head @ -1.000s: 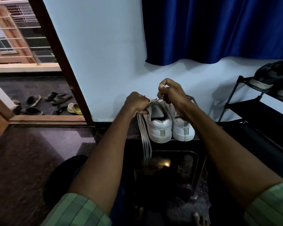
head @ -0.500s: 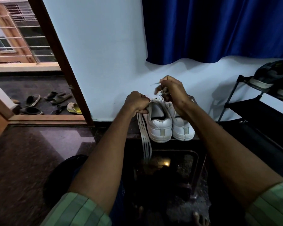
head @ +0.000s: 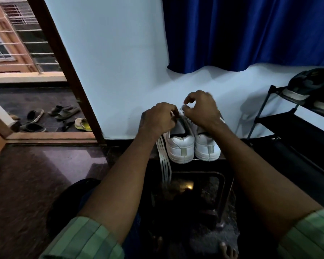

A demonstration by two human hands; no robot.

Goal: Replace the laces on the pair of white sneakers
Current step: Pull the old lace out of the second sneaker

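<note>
Dim room, white sneakers (head: 193,144) heels-on, left hand (head: 158,118) and right hand (head: 201,109) grips pinching lace (head: 181,109)

Two white sneakers (head: 193,144) stand side by side on my counter (head: 226,161), heels toward me, touching each other. Four loose white lace strands (head: 164,165) hang over the counter's near edge, just left of the pair. My two hands are over the sneakers: my left hand (head: 159,118) and my right hand (head: 201,109). On the shoe rack (head: 266,116) to the right I count two dark shoes (head: 307,85). Beyond the doorway, about five slippers (head: 64,111) lie on the balcony floor; one is yellow (head: 83,124). One blue curtain (head: 251,32) hangs above.
</note>
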